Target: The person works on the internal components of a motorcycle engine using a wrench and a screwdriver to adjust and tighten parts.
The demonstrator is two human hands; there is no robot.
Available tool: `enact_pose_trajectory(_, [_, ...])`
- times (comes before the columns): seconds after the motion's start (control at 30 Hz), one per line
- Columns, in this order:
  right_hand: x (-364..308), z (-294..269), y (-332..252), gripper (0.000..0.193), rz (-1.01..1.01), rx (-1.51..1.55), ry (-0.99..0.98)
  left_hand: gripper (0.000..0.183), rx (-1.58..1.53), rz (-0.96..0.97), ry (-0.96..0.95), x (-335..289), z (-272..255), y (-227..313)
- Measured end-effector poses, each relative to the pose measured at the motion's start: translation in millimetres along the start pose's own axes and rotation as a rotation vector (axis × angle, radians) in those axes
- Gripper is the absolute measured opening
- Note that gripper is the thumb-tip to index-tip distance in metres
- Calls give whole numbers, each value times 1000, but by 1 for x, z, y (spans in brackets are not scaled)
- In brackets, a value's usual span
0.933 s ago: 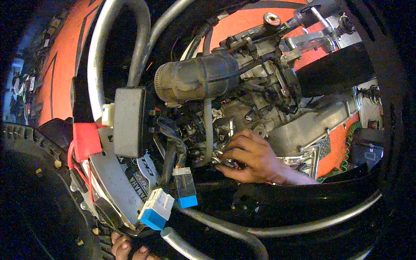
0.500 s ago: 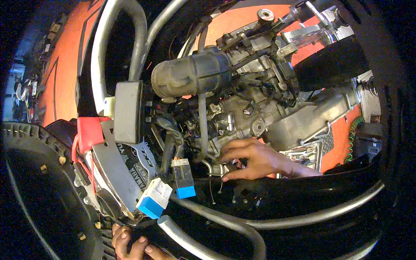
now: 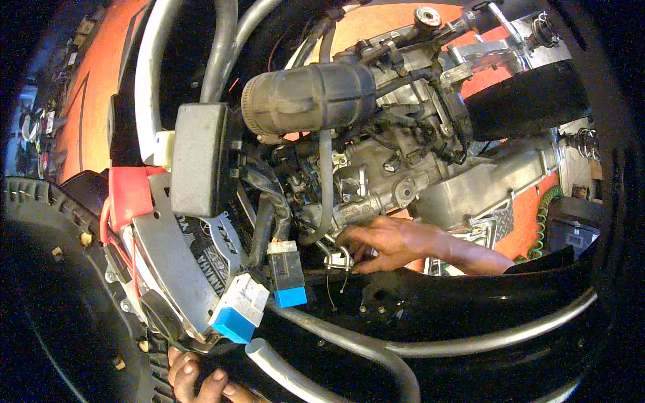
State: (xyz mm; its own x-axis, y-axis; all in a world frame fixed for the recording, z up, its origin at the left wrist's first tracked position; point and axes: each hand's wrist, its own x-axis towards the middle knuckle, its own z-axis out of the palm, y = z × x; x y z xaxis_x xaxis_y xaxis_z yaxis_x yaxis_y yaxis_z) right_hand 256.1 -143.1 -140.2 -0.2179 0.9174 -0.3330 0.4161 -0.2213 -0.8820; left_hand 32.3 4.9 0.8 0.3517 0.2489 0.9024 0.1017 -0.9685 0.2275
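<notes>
My right hand (image 3: pixel 386 245) reaches in from the right beneath the engine (image 3: pixel 383 185). Its fingers are curled together against a small silver loop-shaped bracket (image 3: pixel 341 258); whatever they pinch is hidden. Low on the left, the fingers of my left hand (image 3: pixel 201 385) curl over the edge of a ribbed black plastic panel (image 3: pixel 74 282); its palm is out of sight. Between the hands sit a white connector box with a blue end (image 3: pixel 235 319) and a dark relay with a blue end (image 3: pixel 287 282). Thin wires (image 3: pixel 339 287) dangle below the bracket.
Bent metal frame tubes (image 3: pixel 470 346) cross the lower right and upper left. A black box-shaped unit (image 3: pixel 199 161), a red terminal cover (image 3: pixel 131 195) and a ribbed rubber intake duct (image 3: pixel 306 99) stand close by. A wheel (image 3: pixel 527 101) is at the right, over orange flooring (image 3: pixel 101 114).
The fingers of my right hand, spread apart before, have drawn together beside the silver bracket. My left hand has stayed by the panel edge. The whole view has shifted slightly.
</notes>
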Motion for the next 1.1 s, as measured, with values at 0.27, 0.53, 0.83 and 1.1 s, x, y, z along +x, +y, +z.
enact_pose_trajectory(0.27, [-1, -1, -3, 43, -127, 65, 89, 24, 18, -1, -87, 4, -9, 1])
enact_pose_trajectory(0.53, [12, -5, -14, 34, -428, -203, 184, 24, 95, -14, -207, 10, -18, 6])
enact_pose_trajectory(0.83, [20, 11, -17, 41, -496, -198, 378, 24, 165, -117, -185, 7, -15, 16])
enact_pose_trajectory(1.1, [3, -3, -22, 59, -99, -52, 162, 25, -8, 99, -383, 12, -32, -7])
